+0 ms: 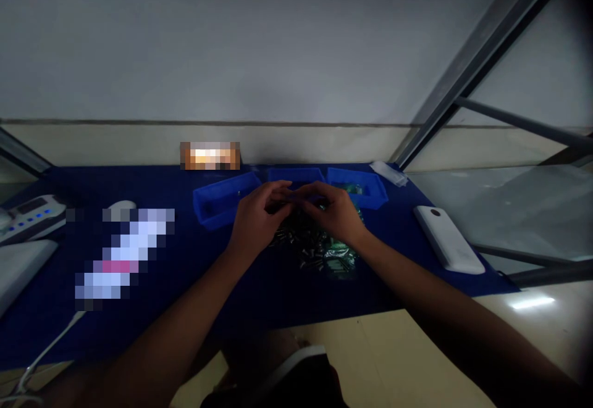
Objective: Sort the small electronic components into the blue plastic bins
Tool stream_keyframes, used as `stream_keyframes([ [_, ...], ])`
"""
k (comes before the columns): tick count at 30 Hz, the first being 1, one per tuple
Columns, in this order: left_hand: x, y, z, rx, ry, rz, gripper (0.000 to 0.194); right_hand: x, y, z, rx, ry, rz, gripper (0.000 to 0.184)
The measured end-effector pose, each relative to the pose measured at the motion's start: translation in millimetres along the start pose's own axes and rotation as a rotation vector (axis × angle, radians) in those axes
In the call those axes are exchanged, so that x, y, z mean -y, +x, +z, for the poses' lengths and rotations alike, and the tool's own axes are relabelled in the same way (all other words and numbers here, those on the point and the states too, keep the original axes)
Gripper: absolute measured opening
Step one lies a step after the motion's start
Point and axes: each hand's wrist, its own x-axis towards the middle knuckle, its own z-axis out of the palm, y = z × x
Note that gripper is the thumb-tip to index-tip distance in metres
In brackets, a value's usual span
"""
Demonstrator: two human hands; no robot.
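My left hand (257, 220) and my right hand (341, 213) meet above the table, thumbs and fingers pinched close together. Whatever lies between the fingertips is too dark and small to make out. Just below them is a loose pile of small dark metal pieces that look like screws (311, 252). Shiny greenish clear plastic packets (340, 258) lie at the right of the pile, partly under my right hand. Behind the hands stand three blue bins: a left one (200, 209), a middle one (296, 175) partly hidden, and a right one (377, 199) with greenish packets inside.
A blue cloth (185, 309) covers the table. At the right lies a white oblong device (449, 241), with a white packet (389, 173) behind it. A blurred-out bright oblong (132, 250) with a white cable (50, 346) and a device with blue lights (34, 216) are at left.
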Motion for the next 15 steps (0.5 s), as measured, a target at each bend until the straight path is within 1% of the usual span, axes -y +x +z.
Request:
stream_keyframes([
  [4,-3.7,1.5,-0.8,-0.054,-0.054,-0.031,0.047,-3.3,1.0,0.2,0.032,0.023,0.028,0.013],
  [7,-4.9,1.8,-1.4,-0.046,-0.114,-0.049,0.048,-4.2,0.8,-0.1,0.016,0.025,0.033,0.015],
  [9,-4.6,1.5,-1.5,-0.027,-0.137,-0.053,0.042,-4.3,0.4,-0.1,0.007,0.017,0.024,0.019],
  [12,-3.7,0.8,-1.4,0.005,-0.118,-0.043,0.029,-4.0,-0.4,0.3,0.009,0.013,-0.008,0.025],
  [15,-4.2,0.4,-1.7,0.011,-0.067,-0.035,0.024,-3.9,-1.2,0.6,-0.002,-0.001,-0.035,0.025],
])
